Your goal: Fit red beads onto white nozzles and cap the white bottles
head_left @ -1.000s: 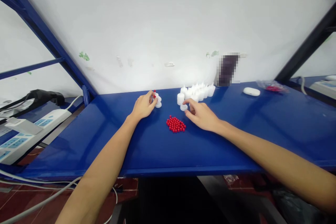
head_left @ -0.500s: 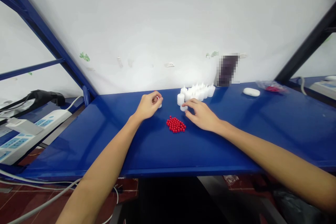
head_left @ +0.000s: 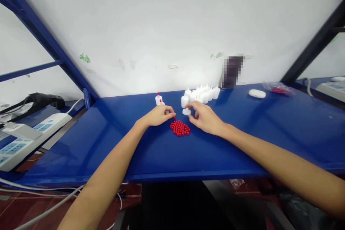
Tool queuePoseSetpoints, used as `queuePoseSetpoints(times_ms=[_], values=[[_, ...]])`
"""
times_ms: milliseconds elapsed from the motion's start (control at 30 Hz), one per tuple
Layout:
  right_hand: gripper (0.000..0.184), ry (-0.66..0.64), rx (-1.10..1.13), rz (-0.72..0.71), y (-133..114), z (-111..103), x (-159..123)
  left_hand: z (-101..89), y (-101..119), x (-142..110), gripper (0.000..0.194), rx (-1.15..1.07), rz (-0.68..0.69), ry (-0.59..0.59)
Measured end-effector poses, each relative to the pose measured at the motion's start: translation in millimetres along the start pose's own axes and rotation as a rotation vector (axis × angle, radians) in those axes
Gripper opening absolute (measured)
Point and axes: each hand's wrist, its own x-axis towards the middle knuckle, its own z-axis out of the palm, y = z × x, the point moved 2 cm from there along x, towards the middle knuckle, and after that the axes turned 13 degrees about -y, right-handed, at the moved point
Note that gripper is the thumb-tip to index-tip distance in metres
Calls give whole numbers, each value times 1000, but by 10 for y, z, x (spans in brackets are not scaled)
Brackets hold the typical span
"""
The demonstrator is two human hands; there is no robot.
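Observation:
A pile of small red beads [head_left: 180, 128] lies in the middle of the blue table [head_left: 242, 143]. My left hand [head_left: 159, 115] rests beside the pile's upper left edge, its fingertips pinched at a bead there. My right hand [head_left: 205, 116] sits just right of the pile, thumb and forefinger closed on a small white plastic piece [head_left: 186, 110]. Behind my left hand stand finished white pieces with red tips [head_left: 159, 99]. A cluster of white plastic pieces [head_left: 201, 94] stands behind my right hand.
A white oval case [head_left: 257, 93] and a clear bag with red contents [head_left: 279, 88] lie at the back right. White power strips [head_left: 18, 138] and cables sit on the shelf at left. A blue frame post [head_left: 48, 39] slants along the left.
My left hand let go of the white pieces with red tips and moved right and nearer, down to the bead pile. My right hand shifted slightly left with its white piece.

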Motion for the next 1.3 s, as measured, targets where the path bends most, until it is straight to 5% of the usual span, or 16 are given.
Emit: queuePoseSetpoints(times_ms=[333,667,833,1300], values=[[13,49,13,-42,-74,-69,-9,26,24,21,28,-78,27,60],[8,-7,242,-32,-173,-53,-73,115,202,100,34,-546,148,215],[8,29,148,-175,-194,-58,-87,150,306,103,34,-571,215,219],[10,102,142,-80,-154,-66,-95,165,314,101,35,-564,206,229]])
